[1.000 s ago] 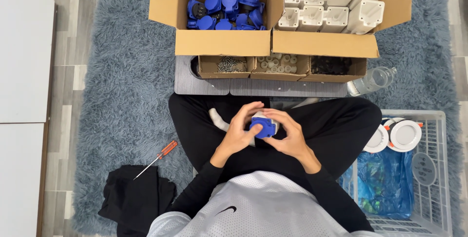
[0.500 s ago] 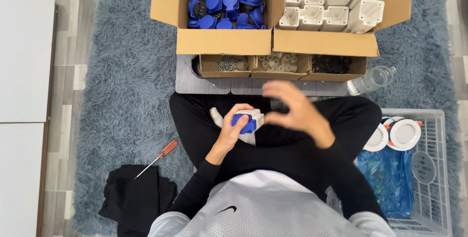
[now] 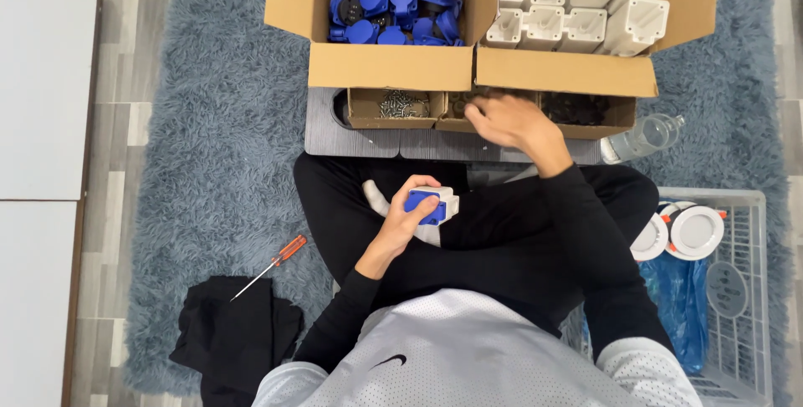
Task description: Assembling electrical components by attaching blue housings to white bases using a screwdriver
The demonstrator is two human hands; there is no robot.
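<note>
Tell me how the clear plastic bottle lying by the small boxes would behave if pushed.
The bottle lies on its side on the shaggy rug, so it would probably roll, though the pile may slow it. It looks clear and thin-walled, likely light and easily dented.

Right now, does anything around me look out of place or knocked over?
A clear plastic bottle lies on its side on the rug beside the small boxes, and an orange-handled screwdriver lies loose on the rug by a crumpled black cloth.

Two cartons [image 3: 393, 68] stand behind a tray [image 3: 401, 110], the screwdriver [image 3: 272, 265] left, the basket [image 3: 744, 290] right.
</note>
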